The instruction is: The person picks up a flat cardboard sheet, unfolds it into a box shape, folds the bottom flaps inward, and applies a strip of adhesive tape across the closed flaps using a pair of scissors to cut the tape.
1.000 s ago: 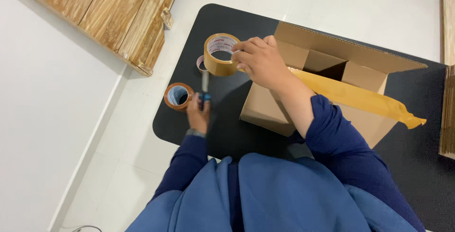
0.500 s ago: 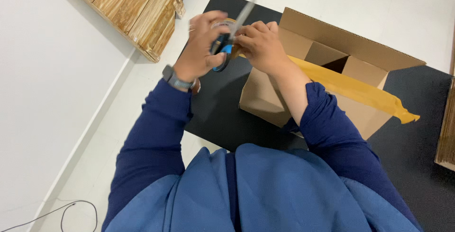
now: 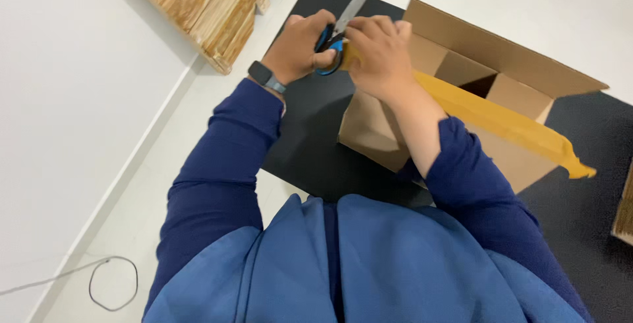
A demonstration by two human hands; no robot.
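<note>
1. Up above the black tabletop (image 3: 310, 151), the left hand (image 3: 300, 49) has its grip closed through the blue handles of the scissors (image 3: 337, 29).
2. Beside it, the right hand (image 3: 379, 56) pinches the brown tape strip (image 3: 501, 122), which stretches across the open cardboard box (image 3: 501, 72).

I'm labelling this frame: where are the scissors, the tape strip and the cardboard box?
scissors (image 3: 356, 1), head view, on the grey blades.
tape strip (image 3: 501, 120), head view, mid-length.
cardboard box (image 3: 511, 56), head view, far flap.

Blue-handled scissors (image 3: 337, 29) upright at brown tape strip (image 3: 501, 122).
</note>
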